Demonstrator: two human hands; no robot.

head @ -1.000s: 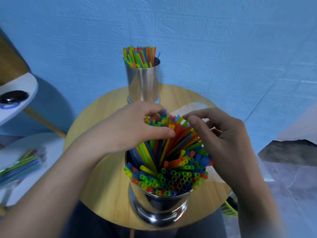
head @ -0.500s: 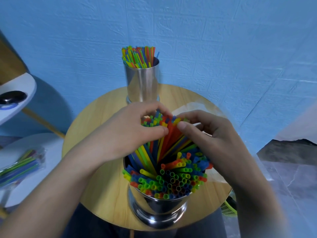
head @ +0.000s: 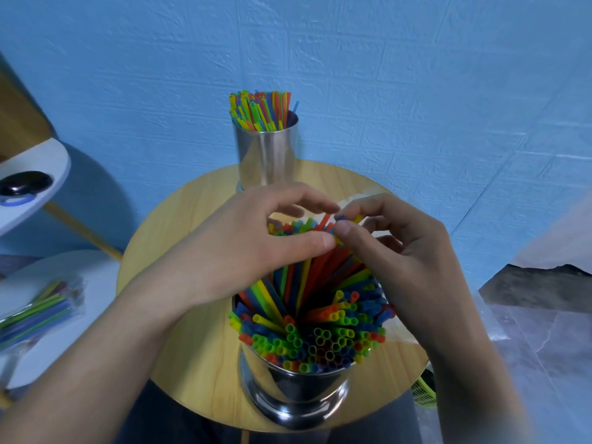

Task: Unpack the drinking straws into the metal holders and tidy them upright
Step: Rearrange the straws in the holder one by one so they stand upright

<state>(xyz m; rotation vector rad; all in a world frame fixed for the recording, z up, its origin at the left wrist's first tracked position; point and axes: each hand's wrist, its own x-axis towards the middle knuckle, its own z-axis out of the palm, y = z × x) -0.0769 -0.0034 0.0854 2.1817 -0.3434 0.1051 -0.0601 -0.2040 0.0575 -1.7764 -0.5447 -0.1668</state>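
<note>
On round wooden table [head: 179, 251]: near metal holder [head: 298, 398], far metal holder [head: 266, 155], clear wrapper [head: 355, 199] far right.

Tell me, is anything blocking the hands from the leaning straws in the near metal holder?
Nothing visible. The left hand and right hand both grip the leaning straws at their tops, above the near holder.

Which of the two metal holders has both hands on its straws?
The near holder: the left hand and right hand grip its leaning straws. The far holder, beyond the hands, stands untouched.
</note>
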